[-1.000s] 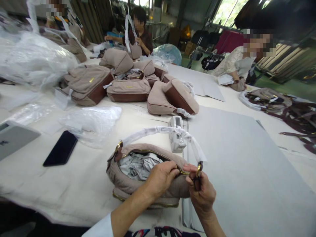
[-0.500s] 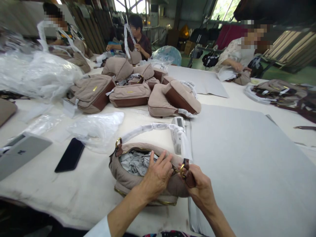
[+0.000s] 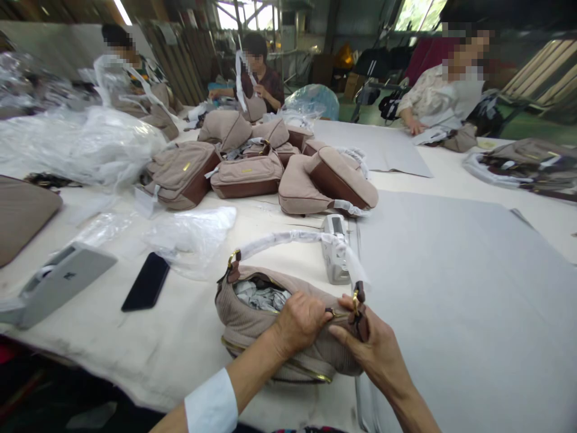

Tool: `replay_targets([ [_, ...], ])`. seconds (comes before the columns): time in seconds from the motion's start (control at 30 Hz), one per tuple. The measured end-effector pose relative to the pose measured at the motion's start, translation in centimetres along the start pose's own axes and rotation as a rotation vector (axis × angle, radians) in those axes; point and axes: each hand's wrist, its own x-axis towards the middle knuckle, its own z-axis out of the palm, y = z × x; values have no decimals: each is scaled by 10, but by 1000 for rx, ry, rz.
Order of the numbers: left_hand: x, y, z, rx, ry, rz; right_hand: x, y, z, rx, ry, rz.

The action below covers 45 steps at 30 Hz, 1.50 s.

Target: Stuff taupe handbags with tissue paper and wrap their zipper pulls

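A taupe corduroy handbag [image 3: 256,322] sits upright in front of me, its top zipper partly open. Crumpled grey paper stuffing [image 3: 261,296] shows in the opening at the left. My left hand [image 3: 301,319] is closed over the zipper line, fingers curled, pinching the zipper pull [image 3: 330,311] at its right side. Wrapped around the bag's right end is my right hand [image 3: 376,337], its thumb on the corduroy and its fingers behind the brown strap tab [image 3: 359,322]. The shoulder strap [image 3: 288,237], wrapped in white, arches up behind the opening.
Several matching bags [image 3: 247,174] are heaped beyond. A dark phone [image 3: 146,281], a grey-white box-like device [image 3: 67,282] and clear plastic [image 3: 193,234] lie leftward. A white device [image 3: 336,252] stands behind the bag; grey sheets [image 3: 460,300] cover the right. Co-workers [image 3: 444,96] sit across the table.
My left hand has gone from spread fingers over the opening to a closed grip on the zipper pull. Less stuffing shows. My right hand keeps the bag's end. The whole view has shifted slightly.
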Motion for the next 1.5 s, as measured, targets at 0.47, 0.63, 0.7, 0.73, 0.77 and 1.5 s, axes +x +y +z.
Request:
replay_targets([
  [0.47,-26,-70,-73,293,-296,-17,-1,18,-18,-39,69,-138],
  [0.63,-18,-90,-110,410,-295,-5,3,11,-18,-30,-36,-196],
  [0.7,-14,-96,-120,405,-299,14,4,7,-17,-30,-50,-198],
  [0.73,-12,-98,-124,402,-305,24,5,6,-17,-28,-55,-204],
  [0.77,-10,-101,-127,410,-313,26,6,5,-17,-25,-59,-219],
  [1.5,-53,-122,-176,326,-113,-501,42,-41,-18,-15,-220,-228],
])
